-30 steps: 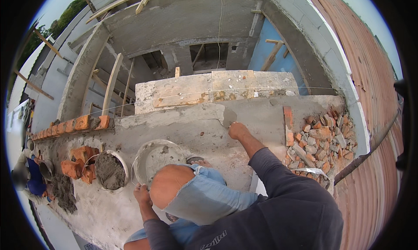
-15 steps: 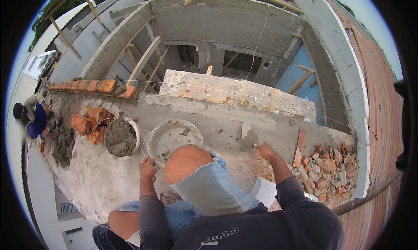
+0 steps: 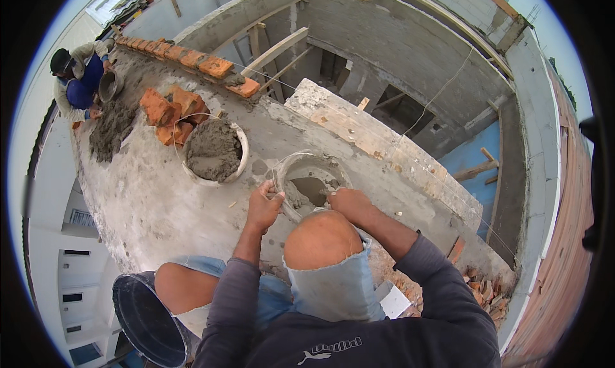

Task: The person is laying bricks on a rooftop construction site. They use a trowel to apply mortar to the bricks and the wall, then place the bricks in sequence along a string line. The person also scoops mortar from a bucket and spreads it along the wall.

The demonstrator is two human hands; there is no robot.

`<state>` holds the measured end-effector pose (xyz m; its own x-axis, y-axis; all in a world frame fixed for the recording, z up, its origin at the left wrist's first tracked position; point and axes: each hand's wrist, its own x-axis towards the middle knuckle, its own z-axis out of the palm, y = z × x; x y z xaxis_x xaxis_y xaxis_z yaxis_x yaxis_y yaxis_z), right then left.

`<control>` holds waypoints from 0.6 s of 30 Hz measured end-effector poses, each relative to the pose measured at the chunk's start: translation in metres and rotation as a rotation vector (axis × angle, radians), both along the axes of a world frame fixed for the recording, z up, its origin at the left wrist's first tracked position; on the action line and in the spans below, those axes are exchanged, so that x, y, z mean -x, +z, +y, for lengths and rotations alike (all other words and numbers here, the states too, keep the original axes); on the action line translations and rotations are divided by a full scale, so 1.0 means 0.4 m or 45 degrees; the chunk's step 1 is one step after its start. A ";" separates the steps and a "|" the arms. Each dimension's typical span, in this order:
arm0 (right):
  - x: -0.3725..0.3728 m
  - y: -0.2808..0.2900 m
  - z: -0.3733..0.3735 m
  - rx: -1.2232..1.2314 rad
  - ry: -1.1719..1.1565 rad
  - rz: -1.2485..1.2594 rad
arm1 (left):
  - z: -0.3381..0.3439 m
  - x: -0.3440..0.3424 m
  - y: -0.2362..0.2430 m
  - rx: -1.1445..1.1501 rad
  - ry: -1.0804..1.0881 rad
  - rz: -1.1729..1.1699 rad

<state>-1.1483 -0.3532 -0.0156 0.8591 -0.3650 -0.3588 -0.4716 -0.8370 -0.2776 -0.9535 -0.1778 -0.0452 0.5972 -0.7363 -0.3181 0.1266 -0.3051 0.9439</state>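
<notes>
A pale bucket (image 3: 349, 169) with some wet mortar inside stands just beyond my bent knee. My left hand (image 3: 264, 206) is closed at its left side, where the wire handle meets the rim. My right hand (image 3: 349, 204) grips a trowel whose grey blade (image 3: 311, 190) is down inside the bucket among the mortar. The trowel's handle is mostly hidden in my fist. To the left stands a second bucket (image 3: 242, 155) heaped with grey mortar (image 3: 213, 150), its wire handle raised, beside a pile of orange bricks (image 3: 173, 111).
A row of bricks (image 3: 173, 52) runs along the far left wall edge, with a taut string. A co-worker (image 3: 80, 79) crouches by a mortar heap (image 3: 110, 131). Beyond planks (image 3: 384, 134) the building drops open. Rubble (image 3: 490, 294) lies right; a dark bucket (image 3: 150, 323) sits beside my left leg.
My right hand has brought the trowel leftward from the ledge surface into the bucket. My left hand stays at the bucket's side. The view has swung left, and a dark bucket now shows.
</notes>
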 end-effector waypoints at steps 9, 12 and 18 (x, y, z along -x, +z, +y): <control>0.281 -0.056 -0.015 -1.616 -0.762 -0.233 | 0.017 -0.068 -0.111 0.131 -0.071 0.093; 0.414 -0.117 0.008 -1.782 -1.078 -0.435 | 0.042 -0.140 -0.175 0.060 -0.064 0.047; 0.729 -0.247 -0.084 -0.567 -1.359 -0.440 | 0.110 -0.121 -0.189 0.013 0.046 0.209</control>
